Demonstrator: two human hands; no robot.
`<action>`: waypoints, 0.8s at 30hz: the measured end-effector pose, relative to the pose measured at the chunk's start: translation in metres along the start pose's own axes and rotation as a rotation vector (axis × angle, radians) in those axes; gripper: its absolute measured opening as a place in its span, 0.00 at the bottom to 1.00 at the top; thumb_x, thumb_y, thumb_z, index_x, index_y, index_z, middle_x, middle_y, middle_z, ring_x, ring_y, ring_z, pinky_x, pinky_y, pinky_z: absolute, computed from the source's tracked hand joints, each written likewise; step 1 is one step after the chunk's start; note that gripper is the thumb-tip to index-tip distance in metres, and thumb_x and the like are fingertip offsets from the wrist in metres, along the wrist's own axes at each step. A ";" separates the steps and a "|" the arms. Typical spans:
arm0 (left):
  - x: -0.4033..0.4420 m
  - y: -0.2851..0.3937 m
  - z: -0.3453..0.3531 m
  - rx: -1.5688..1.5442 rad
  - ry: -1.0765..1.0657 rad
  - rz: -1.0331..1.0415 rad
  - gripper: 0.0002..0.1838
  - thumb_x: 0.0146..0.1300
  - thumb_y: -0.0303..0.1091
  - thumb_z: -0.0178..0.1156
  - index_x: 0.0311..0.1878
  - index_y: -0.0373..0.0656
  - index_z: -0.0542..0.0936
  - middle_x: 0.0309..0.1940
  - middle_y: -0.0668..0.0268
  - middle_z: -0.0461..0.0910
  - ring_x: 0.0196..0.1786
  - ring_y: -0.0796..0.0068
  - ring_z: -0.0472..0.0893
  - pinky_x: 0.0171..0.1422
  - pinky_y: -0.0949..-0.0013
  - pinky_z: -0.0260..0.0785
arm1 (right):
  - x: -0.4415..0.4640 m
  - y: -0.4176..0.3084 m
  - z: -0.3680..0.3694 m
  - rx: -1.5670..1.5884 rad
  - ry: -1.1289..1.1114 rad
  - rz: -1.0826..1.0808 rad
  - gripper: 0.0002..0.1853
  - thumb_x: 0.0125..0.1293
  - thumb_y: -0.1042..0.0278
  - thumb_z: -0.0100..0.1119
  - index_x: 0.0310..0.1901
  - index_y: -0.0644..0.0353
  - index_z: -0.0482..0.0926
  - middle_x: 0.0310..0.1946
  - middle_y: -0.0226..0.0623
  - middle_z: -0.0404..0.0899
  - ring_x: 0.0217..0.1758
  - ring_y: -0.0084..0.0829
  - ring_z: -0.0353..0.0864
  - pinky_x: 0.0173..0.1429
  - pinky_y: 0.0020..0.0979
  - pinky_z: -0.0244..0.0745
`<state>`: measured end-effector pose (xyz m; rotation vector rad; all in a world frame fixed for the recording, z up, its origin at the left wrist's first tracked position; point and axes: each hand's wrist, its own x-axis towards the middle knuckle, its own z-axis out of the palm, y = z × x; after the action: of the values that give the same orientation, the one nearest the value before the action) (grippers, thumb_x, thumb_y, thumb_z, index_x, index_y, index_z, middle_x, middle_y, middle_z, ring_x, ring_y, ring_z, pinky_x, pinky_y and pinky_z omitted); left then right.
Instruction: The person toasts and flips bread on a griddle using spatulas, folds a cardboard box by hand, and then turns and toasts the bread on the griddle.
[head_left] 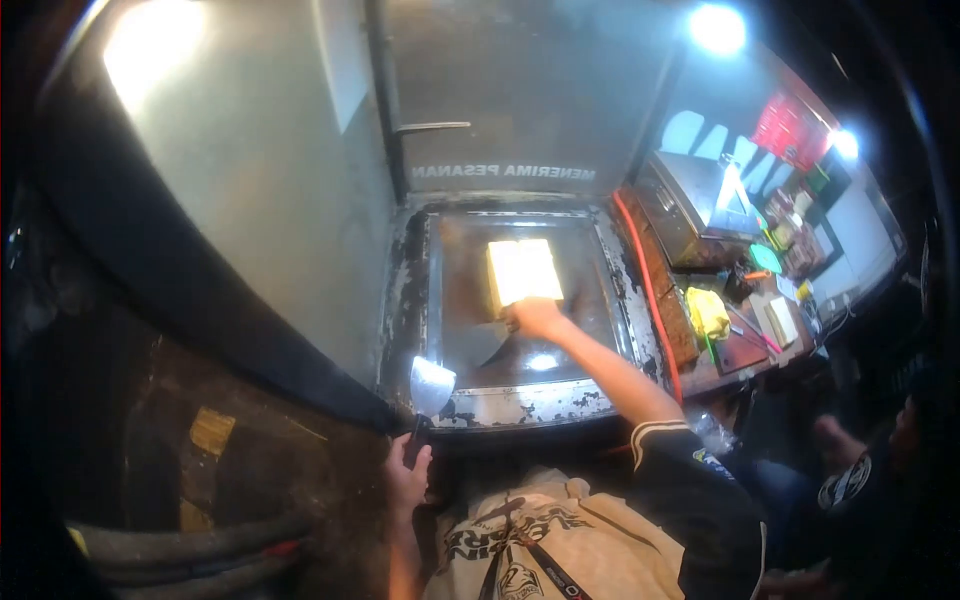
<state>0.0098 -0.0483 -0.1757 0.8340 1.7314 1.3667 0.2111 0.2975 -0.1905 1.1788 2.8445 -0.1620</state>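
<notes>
My left hand (pixel 408 472) is closed around the dark handle of a scraper spatula (pixel 432 386), its broad metal blade pointing up by the griddle's front left corner. On the flat griddle (pixel 460 330) lies a pale yellow block of bread (pixel 524 268), with a seam down its top and brightly lit. My right hand (pixel 535 317) reaches over the griddle and grips the near edge of the bread, its fingers curled and partly hidden.
An orange hose (pixel 650 290) runs along the griddle's right side. Beyond it, a side counter bears a metal box (pixel 700 205), a yellow cloth or bag (pixel 707 313) and a green lid (pixel 765 258). A glass panel (pixel 520 90) rises behind. Another person's hand (pixel 838 442) shows at right.
</notes>
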 end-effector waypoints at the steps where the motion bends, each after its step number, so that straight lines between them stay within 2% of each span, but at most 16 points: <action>1: 0.000 -0.003 0.001 -0.006 -0.007 0.009 0.16 0.60 0.32 0.61 0.50 0.37 0.74 0.30 0.66 0.79 0.24 0.82 0.75 0.25 0.76 0.68 | -0.007 0.009 -0.011 -0.051 -0.015 0.042 0.09 0.49 0.66 0.63 0.34 0.43 0.85 0.31 0.35 0.83 0.38 0.38 0.83 0.41 0.40 0.78; 3: 0.002 -0.014 0.006 -0.022 -0.021 0.028 0.16 0.61 0.32 0.61 0.51 0.38 0.74 0.28 0.67 0.79 0.21 0.84 0.74 0.21 0.76 0.65 | -0.027 0.030 -0.023 -0.102 -0.046 0.167 0.09 0.49 0.66 0.63 0.34 0.42 0.85 0.31 0.35 0.84 0.37 0.38 0.84 0.40 0.40 0.78; 8: -0.001 -0.015 0.018 -0.018 -0.065 -0.038 0.16 0.61 0.31 0.61 0.51 0.38 0.74 0.27 0.68 0.79 0.21 0.83 0.74 0.22 0.76 0.66 | -0.098 0.086 -0.024 -0.212 -0.042 0.378 0.09 0.49 0.64 0.63 0.34 0.41 0.85 0.30 0.34 0.84 0.35 0.39 0.84 0.39 0.40 0.77; 9: -0.001 -0.016 0.021 -0.027 -0.075 -0.062 0.15 0.61 0.30 0.61 0.50 0.38 0.74 0.27 0.68 0.79 0.22 0.84 0.74 0.22 0.76 0.66 | -0.115 0.089 -0.028 -0.120 -0.031 0.422 0.08 0.50 0.64 0.62 0.33 0.41 0.86 0.31 0.35 0.84 0.36 0.39 0.84 0.40 0.40 0.77; 12: -0.002 -0.003 0.029 -0.036 -0.083 -0.143 0.15 0.61 0.30 0.61 0.49 0.37 0.74 0.27 0.68 0.79 0.21 0.84 0.73 0.23 0.77 0.65 | -0.161 0.089 -0.018 0.069 0.099 0.548 0.09 0.52 0.63 0.61 0.35 0.42 0.85 0.32 0.37 0.84 0.37 0.39 0.84 0.42 0.41 0.77; 15: 0.007 -0.026 0.038 -0.009 -0.049 -0.022 0.15 0.61 0.30 0.62 0.50 0.37 0.74 0.27 0.68 0.79 0.21 0.84 0.72 0.22 0.78 0.64 | -0.189 0.048 -0.029 0.107 0.088 0.676 0.11 0.52 0.60 0.63 0.39 0.45 0.84 0.31 0.38 0.83 0.38 0.41 0.84 0.42 0.41 0.77; 16: 0.008 -0.018 0.043 -0.014 -0.041 -0.056 0.15 0.61 0.30 0.61 0.50 0.37 0.73 0.27 0.68 0.78 0.20 0.86 0.71 0.21 0.79 0.62 | -0.190 0.041 -0.024 0.097 0.066 0.712 0.13 0.52 0.58 0.64 0.41 0.46 0.83 0.31 0.38 0.83 0.38 0.43 0.83 0.43 0.41 0.77; 19: 0.011 0.004 0.062 -0.049 -0.033 -0.129 0.14 0.62 0.29 0.60 0.49 0.36 0.73 0.27 0.68 0.77 0.18 0.87 0.67 0.20 0.81 0.58 | -0.171 0.028 -0.006 0.104 0.019 0.714 0.12 0.52 0.58 0.64 0.37 0.53 0.82 0.29 0.43 0.83 0.37 0.44 0.83 0.41 0.40 0.78; 21: 0.012 0.007 0.074 -0.115 -0.025 -0.155 0.14 0.61 0.29 0.60 0.49 0.36 0.73 0.26 0.67 0.78 0.19 0.86 0.68 0.20 0.80 0.59 | -0.150 0.045 0.020 0.142 0.137 0.703 0.13 0.51 0.59 0.65 0.36 0.55 0.82 0.29 0.45 0.82 0.36 0.43 0.84 0.41 0.39 0.78; 22: 0.011 0.012 0.080 -0.107 -0.019 -0.165 0.14 0.62 0.29 0.60 0.49 0.36 0.73 0.26 0.67 0.78 0.18 0.87 0.68 0.19 0.80 0.58 | -0.142 0.052 0.019 0.159 0.201 0.694 0.13 0.51 0.59 0.65 0.35 0.57 0.81 0.28 0.45 0.82 0.36 0.42 0.84 0.40 0.39 0.78; 24: 0.011 0.026 0.095 -0.094 0.007 -0.166 0.13 0.62 0.28 0.60 0.49 0.36 0.73 0.25 0.67 0.78 0.18 0.87 0.66 0.19 0.80 0.57 | -0.140 0.062 -0.004 0.110 0.166 0.695 0.12 0.50 0.59 0.66 0.34 0.57 0.82 0.28 0.44 0.83 0.36 0.41 0.84 0.40 0.38 0.78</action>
<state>0.0876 0.0123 -0.1652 0.6197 1.6887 1.3290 0.3543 0.2435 -0.1776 2.1973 2.3764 -0.1879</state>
